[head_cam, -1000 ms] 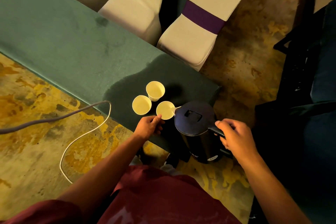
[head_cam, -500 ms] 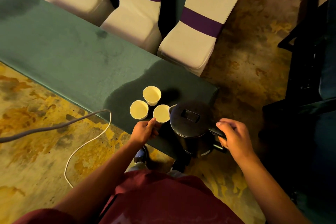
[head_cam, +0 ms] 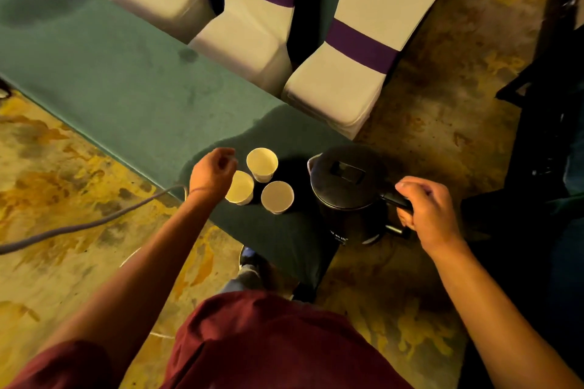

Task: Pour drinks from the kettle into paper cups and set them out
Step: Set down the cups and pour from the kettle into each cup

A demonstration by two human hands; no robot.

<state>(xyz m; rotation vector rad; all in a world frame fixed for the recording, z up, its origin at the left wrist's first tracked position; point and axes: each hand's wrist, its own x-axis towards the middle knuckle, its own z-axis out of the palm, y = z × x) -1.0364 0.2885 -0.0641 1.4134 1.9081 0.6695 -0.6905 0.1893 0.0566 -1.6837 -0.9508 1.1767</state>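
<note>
I see my right hand [head_cam: 431, 215] clamped on the kettle [head_cam: 346, 189] handle at the table [head_cam: 126, 88] end; left hand [head_cam: 213, 172] loosely curled, empty, over three cups [head_cam: 277, 197]; kettle probably heavy, cups flimsy, take low.

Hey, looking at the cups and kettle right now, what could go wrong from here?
1. The kettle, gripped by the right hand, sits at the table corner; it might slip off.
2. The three paper cups stand clustered near the table's front edge, so the left hand above them may knock one over.
</note>
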